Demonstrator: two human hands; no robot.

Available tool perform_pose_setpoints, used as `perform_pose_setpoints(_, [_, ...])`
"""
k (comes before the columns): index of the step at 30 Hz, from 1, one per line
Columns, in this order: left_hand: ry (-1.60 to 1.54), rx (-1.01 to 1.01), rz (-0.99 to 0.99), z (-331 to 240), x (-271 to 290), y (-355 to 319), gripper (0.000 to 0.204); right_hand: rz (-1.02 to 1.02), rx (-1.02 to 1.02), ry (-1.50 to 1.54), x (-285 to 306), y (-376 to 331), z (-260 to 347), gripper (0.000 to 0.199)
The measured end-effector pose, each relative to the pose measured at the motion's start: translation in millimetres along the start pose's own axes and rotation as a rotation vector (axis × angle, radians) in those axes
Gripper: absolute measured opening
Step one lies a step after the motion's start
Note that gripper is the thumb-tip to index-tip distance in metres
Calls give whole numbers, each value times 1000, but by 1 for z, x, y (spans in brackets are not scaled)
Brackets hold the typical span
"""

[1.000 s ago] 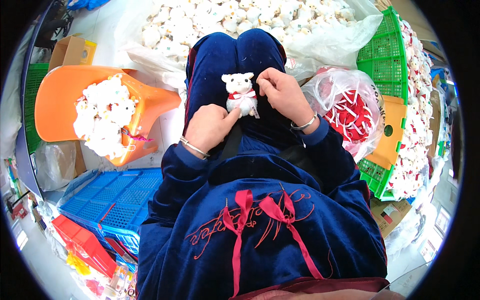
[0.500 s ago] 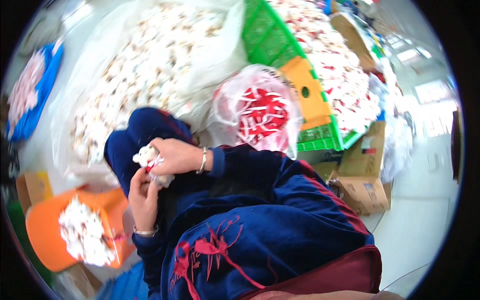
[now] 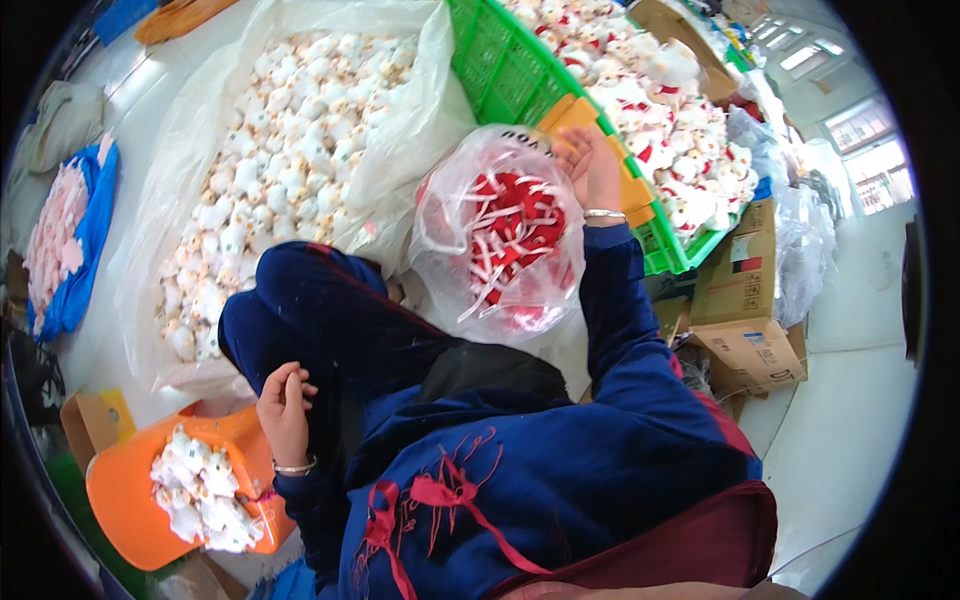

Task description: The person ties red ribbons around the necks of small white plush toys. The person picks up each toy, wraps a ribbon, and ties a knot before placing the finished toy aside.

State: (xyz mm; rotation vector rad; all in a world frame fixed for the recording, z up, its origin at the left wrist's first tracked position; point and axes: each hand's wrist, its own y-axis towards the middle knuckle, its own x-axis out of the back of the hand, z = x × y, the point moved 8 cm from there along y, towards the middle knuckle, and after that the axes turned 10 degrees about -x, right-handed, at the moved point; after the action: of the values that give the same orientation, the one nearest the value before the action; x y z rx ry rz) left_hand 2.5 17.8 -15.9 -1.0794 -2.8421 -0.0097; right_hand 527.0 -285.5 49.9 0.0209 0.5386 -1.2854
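My right hand (image 3: 592, 172) is stretched out over the orange panel at the near side of a green crate (image 3: 505, 60), fingers spread and nothing visible in them. The crate holds a heap of small white plush toys with red garments (image 3: 665, 135). Just left of that hand stands a clear plastic bag (image 3: 440, 215) of red cloth pieces with white ties (image 3: 515, 225). My left hand (image 3: 287, 405) hovers beside my thigh, its fingers loosely bent and apart, with nothing seen in it. Nearest to it is an orange plastic seat (image 3: 115, 500) bearing white plush toys (image 3: 205, 490).
A big translucent sack (image 3: 150, 290) full of white plush toys (image 3: 300, 130) lies open beyond my knees. Pale pink pieces (image 3: 60, 235) rest on a blue sheet (image 3: 95, 215) at the left. Cardboard boxes (image 3: 745, 345) stand at the right.
The small white plush toy with red on it has left both hands. My right hand has swung right and away from me to the crate; my left hand has moved slightly nearer to me.
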Motion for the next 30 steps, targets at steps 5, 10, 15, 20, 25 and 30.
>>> perform_pose_setpoints(5, [11, 23, -29, 7, 15, -7, 21, 163, -239, -957, 14, -6, -115, 25])
perform_pose_setpoints(10, [38, 67, -41, 7, 9, -11, 20, 78, 533, -1492, 22, 25, -155, 36])
perform_pose_setpoints(15, [-66, -51, -102, 26, 3, -8, 18, 251, 601, -1442, -1, 11, -174, 54])
perform_pose_setpoints(20, [-141, -15, -105, 24, -1, -19, 18, 395, 466, -1642, 50, 82, -194, 26])
perform_pose_setpoints(25, [-40, -66, -104, 6, 13, -16, 20, 308, 284, -1538, 46, 81, -171, 29])
perform_pose_setpoints(30, [-86, -119, -190, 8, 14, -21, 18, 341, 355, -1530, 62, 115, -126, 40])
